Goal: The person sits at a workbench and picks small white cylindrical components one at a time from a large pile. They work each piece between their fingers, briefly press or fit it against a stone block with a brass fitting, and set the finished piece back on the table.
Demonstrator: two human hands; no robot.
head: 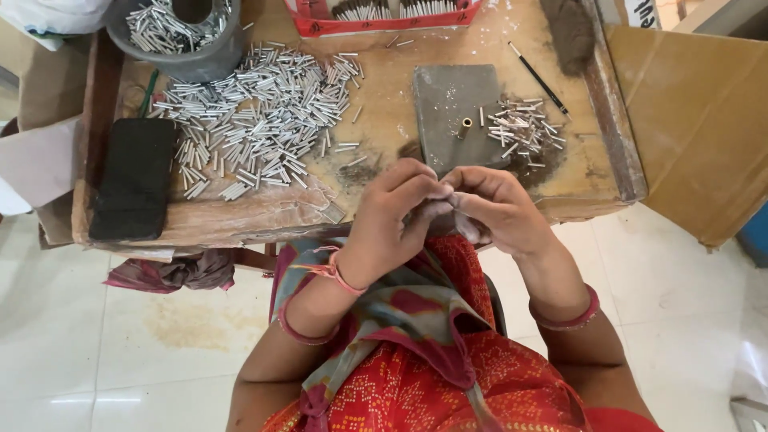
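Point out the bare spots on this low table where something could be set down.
Bare wood lies between the big pile of white sticks and the grey slab, and along the near edge right of the black phone. The left half, and beside the small stick pile, is crowded.

White tiled floor (pixel 120 336), low wooden table (pixel 384 120)

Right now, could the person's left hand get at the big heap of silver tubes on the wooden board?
Probably yes: the left hand is at the board's near edge, and nothing stands between it and the heap of silver tubes.
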